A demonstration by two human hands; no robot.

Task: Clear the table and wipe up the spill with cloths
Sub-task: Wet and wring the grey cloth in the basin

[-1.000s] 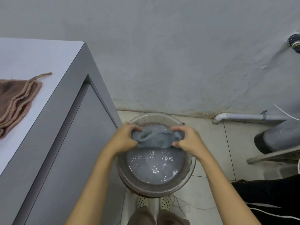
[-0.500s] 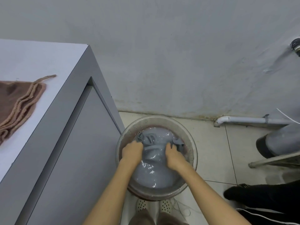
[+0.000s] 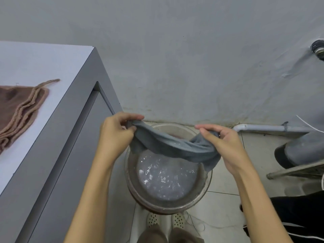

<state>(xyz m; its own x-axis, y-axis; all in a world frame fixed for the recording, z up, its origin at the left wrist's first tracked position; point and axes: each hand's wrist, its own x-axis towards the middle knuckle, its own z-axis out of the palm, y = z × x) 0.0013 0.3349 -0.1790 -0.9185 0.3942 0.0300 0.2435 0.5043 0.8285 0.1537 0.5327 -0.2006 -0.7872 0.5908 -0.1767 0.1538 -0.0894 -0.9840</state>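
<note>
- Both hands have come up out of the basin (image 3: pixel 168 206): half a second ago they were pushed down into the water with the grey cloth (image 3: pixel 175 146) bunched between them, and now that cloth is lifted clear and stretched above the water.
- Left hand (image 3: pixel 115 135) pinches one end of the cloth between thumb and curled fingers, close to the table (image 3: pixel 52 67) corner.
- Right hand (image 3: pixel 226 146) grips the other end, fingers curled round it with the forefinger straighter; a tail of cloth hangs below this hand, over the basin's right rim.
- Between the hands the cloth sags in a shallow arc above the water, which is rippled and cloudy.
- Basin sits on the tiled floor against the table's side, just in front of the person's shoes (image 3: pixel 164 220).
- Brown cloth (image 3: pixel 19 109) lies folded on the table top at the left, untouched; the part of the top in view shows no spill.
- Judged step: rinsing the grey cloth, with wringing likely next before it goes to the table.
- Risks from here:
  - The hanging tail is at the rim's edge, so drips may land on the tiles and make the floor by the feet slippery.
  - Carried up unwrung, the cloth would probably add water to the table instead of taking the spill off.
  - A hard twist low over the basin could splash murky water onto the table's side panel or the shoes.
  - A knee or foot knocking the basin would slop water out.
</note>
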